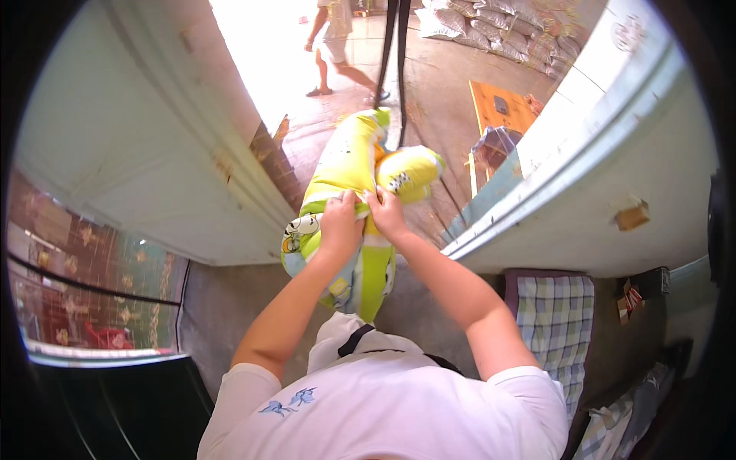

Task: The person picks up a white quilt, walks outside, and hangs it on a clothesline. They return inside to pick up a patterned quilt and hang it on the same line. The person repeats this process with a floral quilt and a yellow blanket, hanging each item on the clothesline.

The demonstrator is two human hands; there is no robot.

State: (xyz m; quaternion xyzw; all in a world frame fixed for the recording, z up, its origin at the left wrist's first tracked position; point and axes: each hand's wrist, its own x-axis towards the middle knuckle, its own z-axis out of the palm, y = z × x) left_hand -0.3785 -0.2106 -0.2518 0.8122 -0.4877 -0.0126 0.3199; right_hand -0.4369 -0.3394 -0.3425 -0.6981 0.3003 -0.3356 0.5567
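Observation:
In front of my body hangs a plump, stuffed fabric piece (337, 165) printed in yellow, green, white and light blue with cartoon figures. It looks like a pillow or bundled bedding; its exact kind I cannot tell. My left hand (340, 222) grips the cloth near its middle, fingers curled inward. Right beside it, my right hand (386, 212) pinches the same cloth, the two hands almost touching. A rounded yellow part (410, 170) bulges out beyond my right hand, slightly blurred. Below the hands, a green and blue part (372, 272) hangs down toward the floor.
Pale door panels (138, 138) stand on both sides of a doorway. Black straps (395, 61) hang ahead. Outside, a person (333, 42) walks past stacked sacks (491, 27) and an orange wooden table (494, 111). A checked padded mat (553, 314) lies right.

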